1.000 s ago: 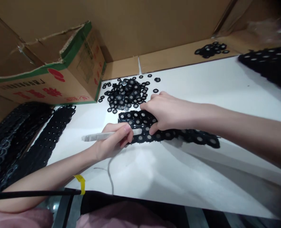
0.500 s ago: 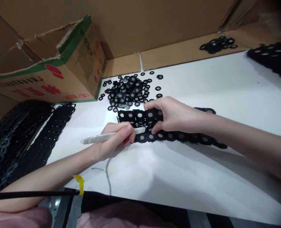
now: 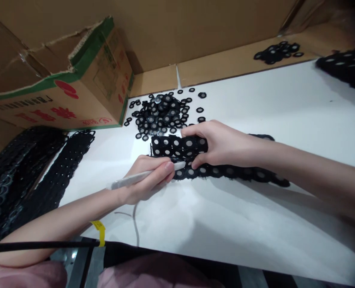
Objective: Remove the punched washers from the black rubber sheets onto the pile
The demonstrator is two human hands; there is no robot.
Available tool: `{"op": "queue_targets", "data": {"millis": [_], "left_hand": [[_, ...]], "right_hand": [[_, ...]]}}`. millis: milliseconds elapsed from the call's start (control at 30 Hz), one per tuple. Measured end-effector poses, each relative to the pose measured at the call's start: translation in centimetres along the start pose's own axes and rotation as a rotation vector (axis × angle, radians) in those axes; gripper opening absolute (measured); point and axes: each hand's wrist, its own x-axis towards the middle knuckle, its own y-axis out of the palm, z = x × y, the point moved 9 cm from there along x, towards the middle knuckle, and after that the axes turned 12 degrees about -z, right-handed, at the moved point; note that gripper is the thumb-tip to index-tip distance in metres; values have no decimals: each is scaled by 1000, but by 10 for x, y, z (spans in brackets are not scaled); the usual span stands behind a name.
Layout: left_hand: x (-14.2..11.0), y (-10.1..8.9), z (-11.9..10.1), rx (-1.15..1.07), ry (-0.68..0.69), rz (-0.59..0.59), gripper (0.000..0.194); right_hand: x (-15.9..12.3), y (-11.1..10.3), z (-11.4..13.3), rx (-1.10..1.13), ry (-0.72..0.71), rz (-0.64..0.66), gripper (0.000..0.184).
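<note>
My left hand (image 3: pixel 150 174) is closed round a slim white pen-like tool (image 3: pixel 133 179), its tip touching the black strip near my right thumb. The strip (image 3: pixel 216 171) is a black lacy band with rows of pale round centres, lying lengthwise on the white table. My right hand (image 3: pixel 216 144) grips the band across its width, thumb on the near side and index finger on the far side; its other fingers are hidden. Just beyond the band lies a heap of small black rings with pale centres (image 3: pixel 159 114).
A torn cardboard box (image 3: pixel 102 80) with green edging stands at the back left. Black openwork strips (image 3: pixel 60 176) lie at left. More black rings (image 3: pixel 276 52) and a black dotted piece (image 3: pixel 345 66) are at the far right. A yellow-tagged black rod (image 3: pixel 45 246) crosses the lower left.
My left hand has moved slightly right with the white tool. The left end of the black band lies flatter, showing more pale centres. My right hand keeps its hold.
</note>
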Motion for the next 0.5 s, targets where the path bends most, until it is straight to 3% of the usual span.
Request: {"op": "queue_targets", "data": {"millis": [200,367,500], "left_hand": [[0,0,1,11,9,1,43],[-3,-3,6,4,-12,-38,42],[-5,-9,-2,-51,62,-74,42]], "right_hand": [[-6,6,4,-101,-85,108,45],[-8,4,6,-167,-64,109,63],[-12,7,13,-165,-72,148,58]]}}
